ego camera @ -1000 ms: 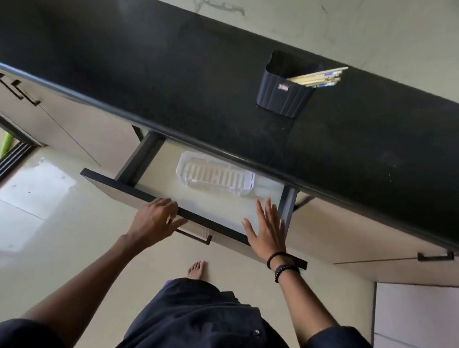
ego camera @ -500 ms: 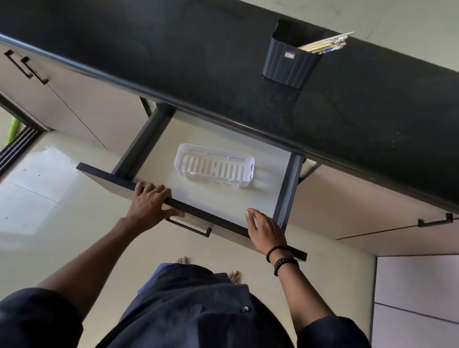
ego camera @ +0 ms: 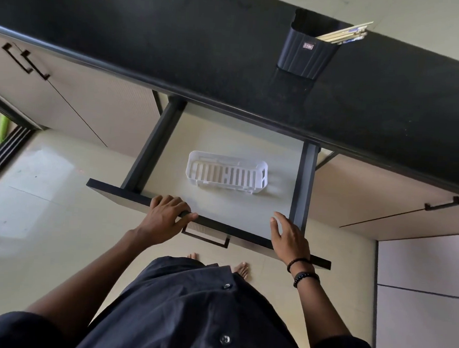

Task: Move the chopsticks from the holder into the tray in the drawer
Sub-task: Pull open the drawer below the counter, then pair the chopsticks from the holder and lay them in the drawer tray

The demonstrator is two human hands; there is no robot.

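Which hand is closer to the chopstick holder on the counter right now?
Right. The right hand is at the right end of the drawer front, almost straight below the holder in the view; the left hand grips the drawer front further left.

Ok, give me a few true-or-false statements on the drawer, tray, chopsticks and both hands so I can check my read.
1. The drawer is pulled open. True.
2. The tray is already filled. False: it is empty; the chopsticks stand in the holder on the countertop.
3. The left hand grips the drawer's front edge. True.
4. The right hand holds a chopstick. False: it holds nothing and lies open at the drawer's right front corner.
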